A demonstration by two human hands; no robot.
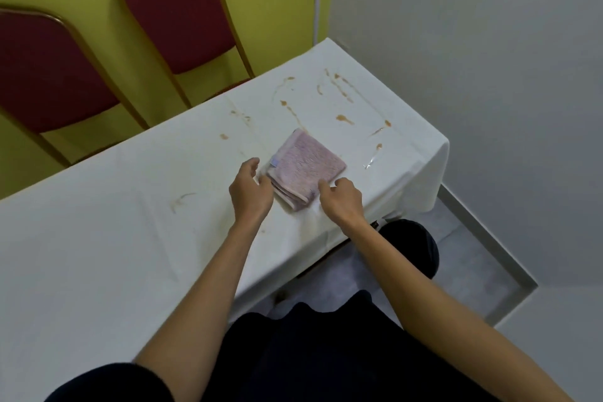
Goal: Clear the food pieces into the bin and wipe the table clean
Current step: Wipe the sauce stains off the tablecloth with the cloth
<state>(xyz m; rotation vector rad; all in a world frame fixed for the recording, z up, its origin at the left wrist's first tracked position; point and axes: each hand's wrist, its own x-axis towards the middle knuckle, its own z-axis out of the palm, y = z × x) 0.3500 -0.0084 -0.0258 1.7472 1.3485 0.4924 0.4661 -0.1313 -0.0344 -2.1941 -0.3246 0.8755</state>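
A folded pink cloth (306, 168) lies flat on the table with its white cover (98, 238), near the table's right end. My left hand (249, 189) sits at the cloth's left edge, fingers loosely curled, touching or almost touching it. My right hand (344, 197) is at the cloth's near right corner, fingers relaxed, holding nothing. Brown sauce smears (344, 119) and streaks dot the cover beyond and around the cloth. No bin shows in the head view.
Two red padded chairs with gold frames (182, 13) stand behind the table against a yellow-green wall. A grey wall closes the right side. The table's right corner (440, 147) drops to a grey floor. A faint brown streak (182, 199) marks the cover left of my hands.
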